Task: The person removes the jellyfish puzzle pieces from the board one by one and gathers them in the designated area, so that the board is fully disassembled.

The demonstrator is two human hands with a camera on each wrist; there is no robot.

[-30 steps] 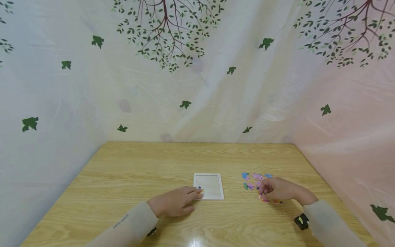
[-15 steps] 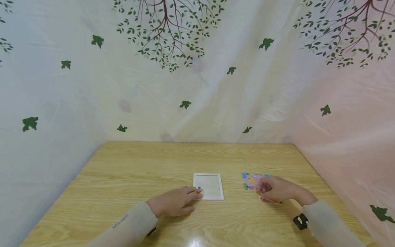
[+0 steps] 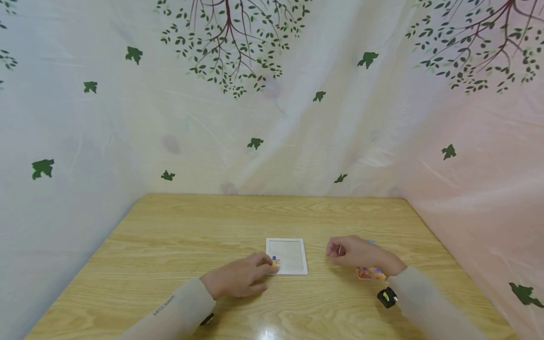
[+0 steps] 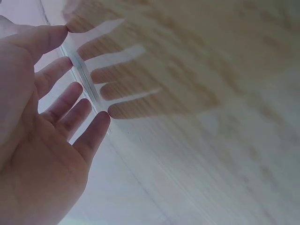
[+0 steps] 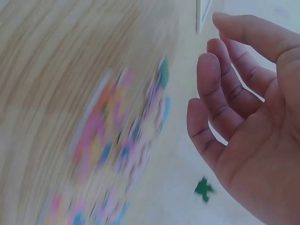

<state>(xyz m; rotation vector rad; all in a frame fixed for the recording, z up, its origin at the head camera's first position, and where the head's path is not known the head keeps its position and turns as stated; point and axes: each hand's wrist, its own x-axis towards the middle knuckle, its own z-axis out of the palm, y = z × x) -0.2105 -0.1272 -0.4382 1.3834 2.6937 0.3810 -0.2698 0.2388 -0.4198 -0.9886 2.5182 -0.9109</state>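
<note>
My left hand (image 3: 242, 276) rests at the near left corner of a white square frame (image 3: 305, 257), its fingertips by a small puzzle piece (image 3: 276, 262) of yellow, blue and pink. In the left wrist view the fingers of the left hand (image 4: 51, 122) are spread and relaxed, their tips at the tabletop. To the right of the frame, my right hand (image 3: 361, 252) hovers above the table, fingers bent and thumb close to the index finger. Whether it pinches a piece I cannot tell. Beneath and behind it lie colourful puzzle pieces (image 3: 365, 273), partly hidden, blurred in the right wrist view.
The wooden table (image 3: 191, 231) has a leaf-printed curtain (image 3: 297, 132) around its back and sides. A small black device (image 3: 387, 297) sits at the right wrist. Bare wood lies between the frame and the loose pieces.
My right hand has moved left, away from over the lower puzzle pieces and toward the frame, now covering the leftmost pieces. My left hand stays nearly in place, its fingers slightly lifted off the piece.
</note>
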